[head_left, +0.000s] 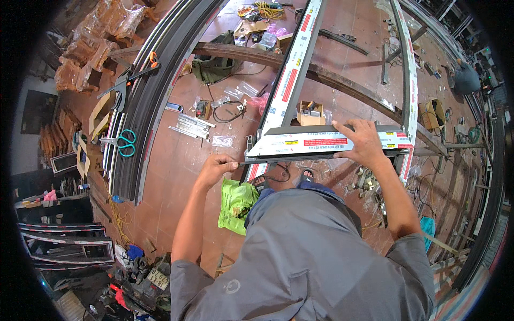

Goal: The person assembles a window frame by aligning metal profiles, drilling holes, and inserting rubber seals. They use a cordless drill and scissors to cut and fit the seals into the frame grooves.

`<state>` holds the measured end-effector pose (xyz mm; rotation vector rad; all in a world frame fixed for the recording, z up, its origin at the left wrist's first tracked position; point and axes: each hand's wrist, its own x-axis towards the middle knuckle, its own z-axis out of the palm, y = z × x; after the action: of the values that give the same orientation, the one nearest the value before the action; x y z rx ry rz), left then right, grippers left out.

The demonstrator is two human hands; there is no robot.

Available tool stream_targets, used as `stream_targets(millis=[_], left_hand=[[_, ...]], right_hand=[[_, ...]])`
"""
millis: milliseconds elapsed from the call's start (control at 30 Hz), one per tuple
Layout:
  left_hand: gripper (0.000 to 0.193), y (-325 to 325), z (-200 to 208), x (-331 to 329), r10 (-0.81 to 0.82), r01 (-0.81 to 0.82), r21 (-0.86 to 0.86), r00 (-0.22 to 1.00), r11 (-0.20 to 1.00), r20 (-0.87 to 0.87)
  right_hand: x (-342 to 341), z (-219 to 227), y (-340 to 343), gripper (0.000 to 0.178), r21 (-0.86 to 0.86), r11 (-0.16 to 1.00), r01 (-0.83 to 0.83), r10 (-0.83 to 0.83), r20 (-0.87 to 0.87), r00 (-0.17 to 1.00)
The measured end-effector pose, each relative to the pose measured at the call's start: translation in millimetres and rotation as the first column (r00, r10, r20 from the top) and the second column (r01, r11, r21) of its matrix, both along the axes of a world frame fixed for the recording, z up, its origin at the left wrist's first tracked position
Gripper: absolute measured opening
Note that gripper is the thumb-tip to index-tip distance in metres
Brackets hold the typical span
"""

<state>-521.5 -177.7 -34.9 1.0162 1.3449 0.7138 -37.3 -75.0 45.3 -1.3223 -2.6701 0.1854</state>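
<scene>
Shirt: grey, worn by the person, nearest the camera.
Left hand: thumb and fingertips of the left hand pinching the end of a thin dark strip, just off the crosspiece's left end.
Right hand: fingers of the right hand spread over the crosspiece's top, thumb at its near edge.
Dark strip: along the crosspiece's near edge; whether seated cannot be told.
Crosspiece: white-filmed, red-marked, lying across two long side bars in front of the person.
Step in hand: judged to be lining up the strip along that edge.
Next move: judged to call for a steady right-hand hold and level left-hand guidance.
Green bag: on the floor, below the left hand.
Wooden beam: beyond the crosspiece, passing beneath the side bars.
</scene>
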Motion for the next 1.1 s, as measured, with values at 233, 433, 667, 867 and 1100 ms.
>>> stream_targets(millis=[233, 433, 667, 867, 1100], left_hand=[[0.017, 15.0, 13.4, 18.5, -0.111, 0.106, -0.054, 0.988, 0.993, -0.11], [0.016, 6.0, 12.2, 7.7, -0.139, 0.134, -0.079, 0.988, 0.988, -0.062], [0.036, 13.1, 37.2, 30.5, -0.217, 0.211, -0.052, 0.932, 0.976, -0.289], [0.076, 3.6, 140.3, 5.4, 0.268, -0.274, 0.013, 0.949, 0.962, 0.165], [0.112, 28.4, 232.0, 105.2, -0.339, 0.344, -0.092, 0.78, 0.934, -0.527]], right_hand=[[3.4, -1.6, 8.3, 0.093, 0.025, 0.999, -0.038, 0.038, 0.002, 0.999], [5.3, -4.9, 10.8, 0.093, 0.011, 0.998, -0.059, 0.059, -0.035, 0.998], [9.8, 13.0, 26.5, 0.096, -0.002, 0.995, -0.099, 0.098, -0.077, 0.992], [17.2, 38.8, 47.1, 0.098, -0.016, 0.974, -0.226, 0.213, -0.282, 0.936], [-20.3, 90.4, 81.4, 0.096, 0.06, 0.823, -0.565, 0.557, -0.284, 0.781]])
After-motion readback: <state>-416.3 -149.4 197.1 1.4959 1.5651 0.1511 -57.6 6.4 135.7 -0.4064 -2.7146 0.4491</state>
